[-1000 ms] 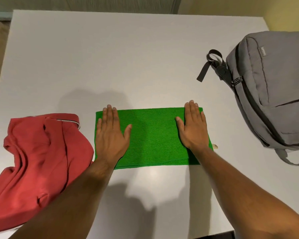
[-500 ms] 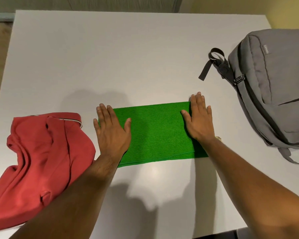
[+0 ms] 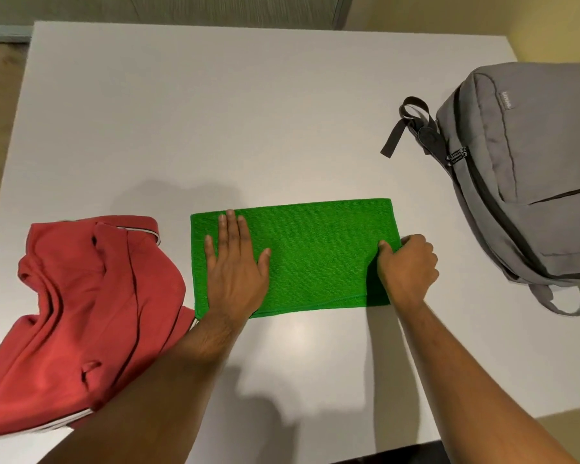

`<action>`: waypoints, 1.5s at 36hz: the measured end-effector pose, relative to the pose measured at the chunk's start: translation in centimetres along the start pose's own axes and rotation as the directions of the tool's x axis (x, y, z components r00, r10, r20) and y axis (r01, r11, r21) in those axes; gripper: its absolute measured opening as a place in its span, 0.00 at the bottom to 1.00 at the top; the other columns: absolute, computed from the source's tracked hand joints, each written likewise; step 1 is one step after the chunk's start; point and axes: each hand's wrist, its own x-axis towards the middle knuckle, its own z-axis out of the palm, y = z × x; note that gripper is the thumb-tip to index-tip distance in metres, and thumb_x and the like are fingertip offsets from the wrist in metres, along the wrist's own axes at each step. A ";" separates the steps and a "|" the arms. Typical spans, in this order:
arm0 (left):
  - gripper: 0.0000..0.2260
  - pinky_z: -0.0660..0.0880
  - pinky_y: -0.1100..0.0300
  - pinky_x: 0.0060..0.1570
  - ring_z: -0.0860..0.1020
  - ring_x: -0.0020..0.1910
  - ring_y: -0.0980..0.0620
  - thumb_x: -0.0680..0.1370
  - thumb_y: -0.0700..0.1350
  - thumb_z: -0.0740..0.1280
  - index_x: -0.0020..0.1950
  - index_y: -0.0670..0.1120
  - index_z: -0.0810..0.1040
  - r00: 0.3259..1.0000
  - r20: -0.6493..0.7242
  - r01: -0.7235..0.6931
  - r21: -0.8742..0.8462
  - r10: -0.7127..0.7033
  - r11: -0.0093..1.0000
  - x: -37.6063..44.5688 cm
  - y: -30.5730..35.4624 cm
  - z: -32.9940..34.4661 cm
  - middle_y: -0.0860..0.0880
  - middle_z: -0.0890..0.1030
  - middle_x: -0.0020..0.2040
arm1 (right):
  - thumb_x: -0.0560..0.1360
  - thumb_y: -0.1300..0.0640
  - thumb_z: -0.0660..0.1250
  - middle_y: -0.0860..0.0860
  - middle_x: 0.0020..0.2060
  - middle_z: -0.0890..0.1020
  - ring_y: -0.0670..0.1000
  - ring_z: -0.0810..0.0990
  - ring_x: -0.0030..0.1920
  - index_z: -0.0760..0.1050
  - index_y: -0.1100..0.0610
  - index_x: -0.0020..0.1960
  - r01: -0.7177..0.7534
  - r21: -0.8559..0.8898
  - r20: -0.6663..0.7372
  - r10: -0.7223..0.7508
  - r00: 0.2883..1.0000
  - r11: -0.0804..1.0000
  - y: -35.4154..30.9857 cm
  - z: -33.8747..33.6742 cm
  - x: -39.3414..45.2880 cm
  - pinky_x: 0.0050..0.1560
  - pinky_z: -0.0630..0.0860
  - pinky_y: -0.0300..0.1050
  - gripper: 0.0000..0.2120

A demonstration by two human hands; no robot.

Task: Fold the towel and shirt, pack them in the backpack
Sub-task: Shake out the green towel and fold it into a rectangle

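Towel [image 3: 315, 256] looking bright green, fuzzy microfibre type, already folded into a long flat rectangle with a stitched hem showing along the near edge. Lying dead centre on the white table [image 3: 248, 112], long side running 9 to 3 o'clock.

Left hand [image 3: 235, 266] lying flat on the 9 o'clock end of it, fingers [image 3: 230, 229] straight and slightly spread, pointing toward 12, thumb out toward 3, palm pressing the cloth down. Fingertips stopping just short of the far edge.

Right hand [image 3: 409, 266] sitting at the 3 o'clock end, fingers curled, thumb on top of the fabric and the rest tucked round the short edge, so pinching that end. Edge looking barely raised, if at all, hard to call.

Red shirt [image 3: 87, 313] lying crumpled at 9 o'clock from the towel, white-trimmed collar visible, near side touching or slipping under the left forearm, just beside the towel's left edge.

Grey backpack [image 3: 529, 175] lying flat at about 2 o'clock, well apart from the towel, main zip looking closed, dark top strap [image 3: 402, 128] trailing toward the table's middle.
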 end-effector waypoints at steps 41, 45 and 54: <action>0.10 0.79 0.48 0.57 0.80 0.46 0.54 0.78 0.48 0.71 0.59 0.52 0.83 0.897 0.254 0.414 -0.773 -0.363 0.481 5.2 1.5 -4.7 0.57 0.81 0.44 | 0.72 0.58 0.74 0.52 0.52 0.77 0.56 0.75 0.49 0.74 0.57 0.68 0.789 0.022 0.176 -0.780 0.601 0.613 -4.1 2.9 -14.2 0.45 0.66 0.49 0.26; 0.09 0.79 0.49 0.56 0.78 0.45 0.56 0.79 0.48 0.71 0.58 0.51 0.83 0.905 0.235 0.399 -0.757 -0.354 0.517 5.2 1.4 -4.6 0.56 0.81 0.46 | 0.71 0.55 0.73 0.54 0.58 0.76 0.58 0.75 0.56 0.75 0.57 0.62 0.709 0.030 0.134 -0.705 0.696 0.705 -1.7 2.8 -14.9 0.55 0.73 0.54 0.21; 0.06 0.75 0.59 0.46 0.78 0.43 0.58 0.80 0.49 0.69 0.56 0.54 0.83 0.921 0.126 0.313 -0.803 -0.370 0.507 5.7 1.2 -5.8 0.56 0.81 0.47 | 0.73 0.66 0.66 0.57 0.50 0.81 0.60 0.78 0.51 0.77 0.62 0.49 0.816 0.163 -0.209 -0.789 0.578 0.554 -1.6 1.6 -15.3 0.53 0.72 0.54 0.05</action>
